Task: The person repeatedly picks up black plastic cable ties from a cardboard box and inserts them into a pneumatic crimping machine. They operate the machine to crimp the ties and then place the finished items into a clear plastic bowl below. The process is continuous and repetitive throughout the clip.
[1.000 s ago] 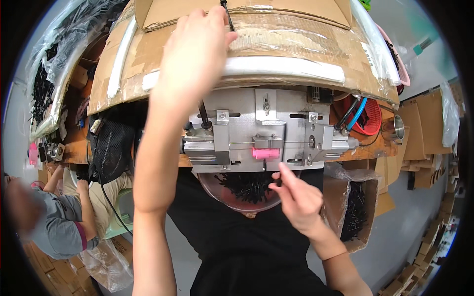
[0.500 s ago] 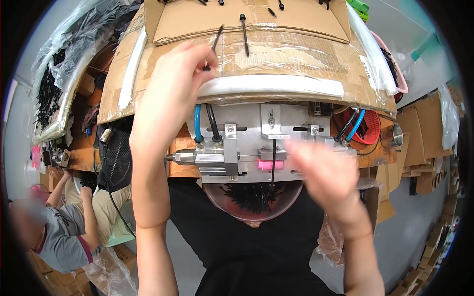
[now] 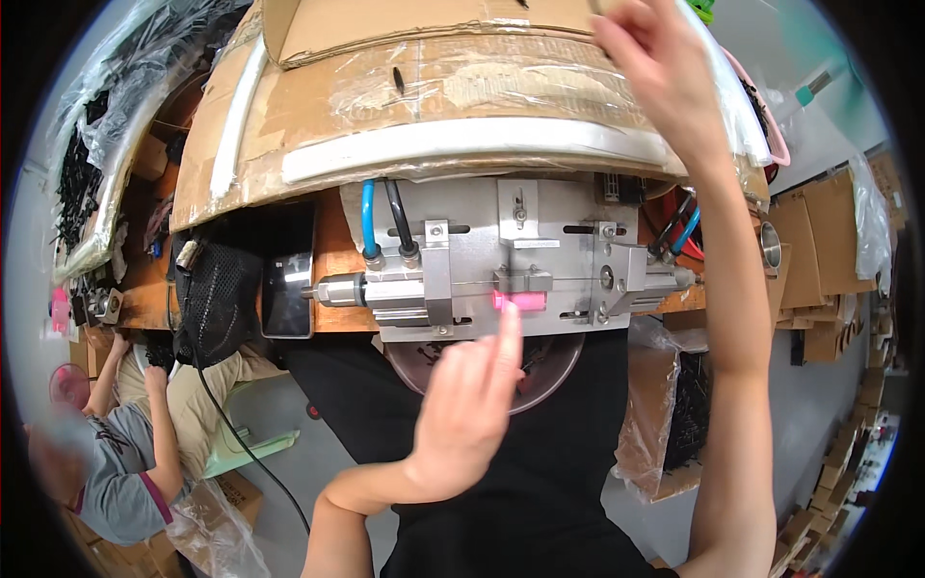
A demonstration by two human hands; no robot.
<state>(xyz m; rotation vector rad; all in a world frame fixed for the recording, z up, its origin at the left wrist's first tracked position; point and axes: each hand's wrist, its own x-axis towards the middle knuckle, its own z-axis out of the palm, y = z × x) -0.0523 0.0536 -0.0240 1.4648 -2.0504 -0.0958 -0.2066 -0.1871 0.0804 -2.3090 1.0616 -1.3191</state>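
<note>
Left hand (image 3: 467, 409) pointing, right hand (image 3: 655, 72) raised

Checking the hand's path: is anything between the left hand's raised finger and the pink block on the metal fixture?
Nothing visible: the left hand points its fingertip just below the pink block on the metal fixture.

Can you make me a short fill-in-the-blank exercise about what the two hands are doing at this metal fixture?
1. The left hand points its index finger at the small ____ block on the metal fixture.
2. The right hand reaches up to the ____ box above the fixture.
3. Beside the black hose runs a ____ hose.

Missing words: pink; cardboard; blue
</note>
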